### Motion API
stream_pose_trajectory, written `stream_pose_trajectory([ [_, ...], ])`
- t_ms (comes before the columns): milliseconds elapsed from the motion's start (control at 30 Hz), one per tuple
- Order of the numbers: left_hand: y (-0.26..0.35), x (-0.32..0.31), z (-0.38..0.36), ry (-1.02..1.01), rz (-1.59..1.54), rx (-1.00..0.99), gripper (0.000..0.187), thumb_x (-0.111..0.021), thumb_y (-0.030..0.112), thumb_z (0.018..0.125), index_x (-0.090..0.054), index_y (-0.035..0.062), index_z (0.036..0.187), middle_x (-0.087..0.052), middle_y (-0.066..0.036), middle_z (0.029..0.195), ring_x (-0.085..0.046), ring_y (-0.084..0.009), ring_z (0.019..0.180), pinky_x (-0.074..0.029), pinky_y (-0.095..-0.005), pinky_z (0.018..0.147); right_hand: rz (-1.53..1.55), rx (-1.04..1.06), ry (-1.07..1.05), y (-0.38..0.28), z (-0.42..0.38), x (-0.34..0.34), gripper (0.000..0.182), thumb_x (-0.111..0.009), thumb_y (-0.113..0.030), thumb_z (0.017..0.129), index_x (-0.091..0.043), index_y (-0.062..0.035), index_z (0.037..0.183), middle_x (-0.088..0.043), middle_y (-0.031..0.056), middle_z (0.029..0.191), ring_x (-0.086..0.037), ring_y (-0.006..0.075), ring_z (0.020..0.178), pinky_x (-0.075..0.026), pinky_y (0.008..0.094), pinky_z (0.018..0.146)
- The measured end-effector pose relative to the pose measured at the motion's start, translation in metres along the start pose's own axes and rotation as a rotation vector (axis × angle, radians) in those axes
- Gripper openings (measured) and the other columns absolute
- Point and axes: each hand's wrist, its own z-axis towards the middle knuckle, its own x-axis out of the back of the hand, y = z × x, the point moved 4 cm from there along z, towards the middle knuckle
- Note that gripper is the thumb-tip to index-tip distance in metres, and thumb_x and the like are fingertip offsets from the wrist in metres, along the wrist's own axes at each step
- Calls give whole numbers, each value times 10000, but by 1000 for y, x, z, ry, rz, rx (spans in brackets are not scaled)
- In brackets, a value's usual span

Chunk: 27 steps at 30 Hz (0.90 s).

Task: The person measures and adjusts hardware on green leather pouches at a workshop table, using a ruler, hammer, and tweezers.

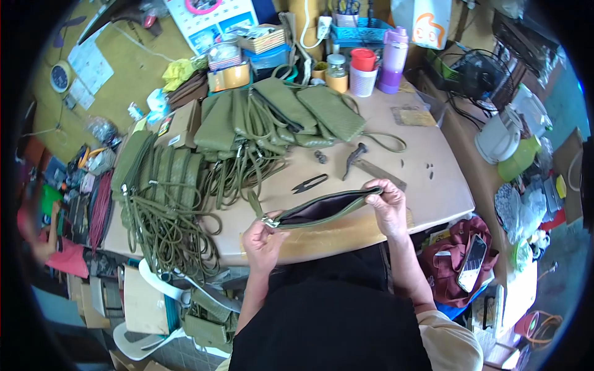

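Observation:
An olive-green woven pouch [322,209] with its top open and a dark lining showing is stretched between both hands above the near edge of the table [427,185]. My left hand [261,238] pinches the pouch's left end by a metal ring. My right hand [387,207] grips its right end. A strap [255,203] runs from the left end onto the table. Small black thread snips [309,183] lie just beyond the pouch.
Piles of the same green pouches [278,114] and corded straps [167,216] fill the left and middle of the table. A dark metal tool [354,157], cups [363,74], a purple bottle [394,59] and boxes crowd the back. A red bag with a phone [471,255] sits at right.

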Motion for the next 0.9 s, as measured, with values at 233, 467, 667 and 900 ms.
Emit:
stream_pose_trajectory([
  [233, 1, 2, -5, 183, -54, 82, 241, -665, 180, 886, -608, -32, 985, -554, 6, 698, -507, -56, 543, -424, -199, 507, -206, 88, 5, -12, -4, -3, 202, -739, 28, 768, -674, 32, 959, -680, 59, 908, -598, 86, 834, -502, 234, 728],
  [467, -1, 1, -1, 74, -1, 133, 307, -668, 169, 887, -592, -49, 1090, -572, 1, 767, -531, -57, 591, -447, -195, 553, -249, -61, -45, -19, 7, 2, 307, -756, -68, 771, -660, 5, 1053, -686, 73, 972, -609, 122, 894, -489, 271, 807],
  [667, -12, -13, -4, 14, 55, 226, 317, -649, 104, 896, -572, -69, 1150, -561, 13, 801, -527, -43, 687, -436, -177, 620, -1166, 148, -64, -20, 1, -10, 483, -729, -330, 785, -630, -68, 1178, -620, 107, 837, -577, 310, 921, -445, 363, 888],
  [900, -9, -9, -12, -23, 103, 177, 310, -705, 92, 847, -617, -78, 1091, -559, 15, 799, -496, -37, 664, -395, -174, 602, -946, -108, 94, -26, 9, -3, 335, -731, -230, 782, -654, 5, 1008, -620, 107, 726, -609, 175, 629, -490, 301, 609],
])
